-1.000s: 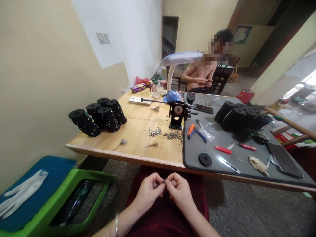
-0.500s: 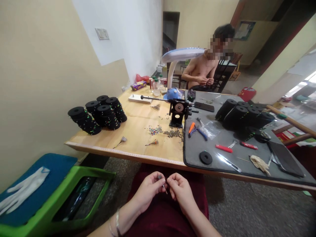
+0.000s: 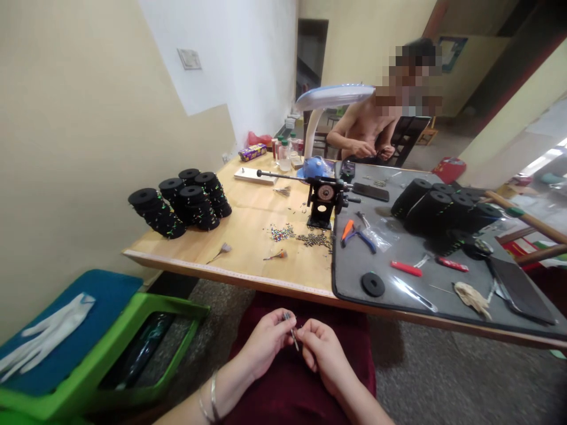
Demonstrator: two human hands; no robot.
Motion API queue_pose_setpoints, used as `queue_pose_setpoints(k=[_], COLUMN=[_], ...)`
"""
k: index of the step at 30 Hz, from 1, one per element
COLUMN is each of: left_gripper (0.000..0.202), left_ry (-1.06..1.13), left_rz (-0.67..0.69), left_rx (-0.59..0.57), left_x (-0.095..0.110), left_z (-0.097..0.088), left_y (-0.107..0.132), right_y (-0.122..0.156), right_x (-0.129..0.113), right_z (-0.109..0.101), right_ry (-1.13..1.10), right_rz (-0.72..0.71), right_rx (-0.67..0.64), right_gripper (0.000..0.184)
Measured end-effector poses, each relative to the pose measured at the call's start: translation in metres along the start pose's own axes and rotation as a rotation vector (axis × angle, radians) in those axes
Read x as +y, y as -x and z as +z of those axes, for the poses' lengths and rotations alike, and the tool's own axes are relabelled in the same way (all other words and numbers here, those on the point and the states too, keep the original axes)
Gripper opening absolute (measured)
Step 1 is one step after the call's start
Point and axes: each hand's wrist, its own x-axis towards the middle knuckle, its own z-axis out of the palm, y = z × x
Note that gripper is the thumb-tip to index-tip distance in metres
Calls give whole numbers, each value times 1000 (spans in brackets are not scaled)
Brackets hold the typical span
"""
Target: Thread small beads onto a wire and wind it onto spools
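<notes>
Over the lap (image 3: 301,378), below the table's near edge (image 3: 230,276), the left hand (image 3: 266,342) pinches a light, stiff, thin metal pin (image 3: 293,338) near its top, best held by fingertips, while the half-closed right hand (image 3: 323,349) curls beside it, its hold unclear.

Left wrist: thin silver bangles (image 3: 213,399) are being worn
Lap: a dark maroon garment (image 3: 292,401) is being worn

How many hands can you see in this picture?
4. The person's left hand and right hand are at the bottom of the view, below the wooden table. Beyond it, a seated person shows one hand and another hand. More could be out of view.
</notes>
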Motion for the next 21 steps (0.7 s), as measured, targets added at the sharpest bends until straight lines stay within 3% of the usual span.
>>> queue_pose_setpoints(k=[11,21], left_gripper=[23,22], left_ry=[-61,-452], left_rz=[44,214], left_rx=[15,9], left_x=[2,4], left_z=[2,1], left_y=[2,5], right_y=[1,-5], right_x=[-1,4], right_z=[1,-3], right_ry=[-15,98], right_rz=[6,-37], right_rx=[-4,30], right_gripper=[35,38])
